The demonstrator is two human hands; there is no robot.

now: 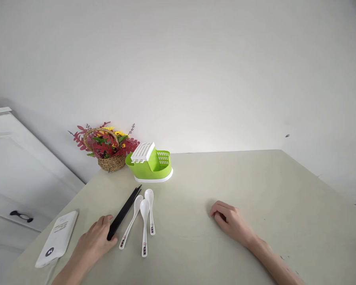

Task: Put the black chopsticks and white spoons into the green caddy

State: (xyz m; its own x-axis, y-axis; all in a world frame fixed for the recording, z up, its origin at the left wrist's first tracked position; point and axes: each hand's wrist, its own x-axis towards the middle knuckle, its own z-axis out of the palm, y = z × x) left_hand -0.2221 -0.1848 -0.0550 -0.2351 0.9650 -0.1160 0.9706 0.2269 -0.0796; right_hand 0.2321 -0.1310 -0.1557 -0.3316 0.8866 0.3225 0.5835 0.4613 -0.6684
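Observation:
My left hand (95, 238) rests on the pale table (255, 190) with its fingers closed round the near end of black chopsticks (125, 210), which lie slanting away toward a green cutlery holder (150, 166). Three white spoons (142, 219) lie side by side just right of the chopsticks, bowls pointing away from me. My right hand (228, 219) lies on the table to the right, fingers curled loosely under, with nothing visible in it.
A white flat device (57, 237) lies at the table's left edge beside my left hand. A wicker basket of artificial flowers (106, 146) stands behind the holder against the wall. A white cabinet with a black handle (20, 215) is at the left.

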